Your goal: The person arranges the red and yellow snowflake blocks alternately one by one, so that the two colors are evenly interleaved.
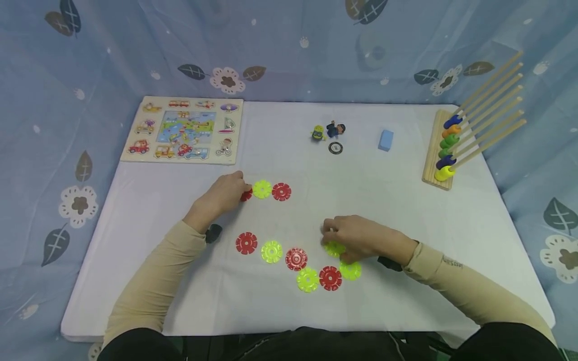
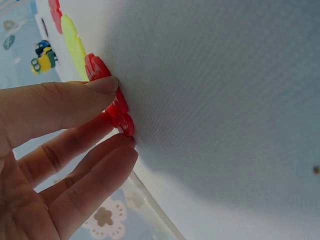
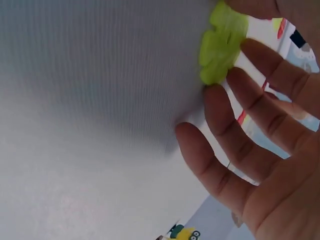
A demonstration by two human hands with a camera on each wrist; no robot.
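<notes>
At the left end of an upper row, my left hand (image 1: 224, 193) pinches a red flower-shaped plastic disc (image 2: 120, 102) between thumb and fingers, low at the cloth. Beside it in that row lie a yellow-green disc (image 1: 262, 189) and another red disc (image 1: 282, 191). My right hand (image 1: 358, 235) holds a yellow-green disc (image 3: 223, 45) by its edges with thumb and fingertips; the other fingers spread loosely. Just under that hand is a further yellow-green disc (image 1: 350, 271). A lower, curving line has red discs (image 1: 246, 243) alternating with yellow-green ones (image 1: 272, 251).
A wooden picture puzzle board (image 1: 180, 131) lies at the back left. Behind the discs are a yellow figure (image 1: 318, 133), a dark-clothed figure (image 1: 335, 129), a round black token (image 1: 335, 148) and a blue block (image 1: 386, 140). A pegged wooden stand (image 1: 437, 150) with colored beads leans at right.
</notes>
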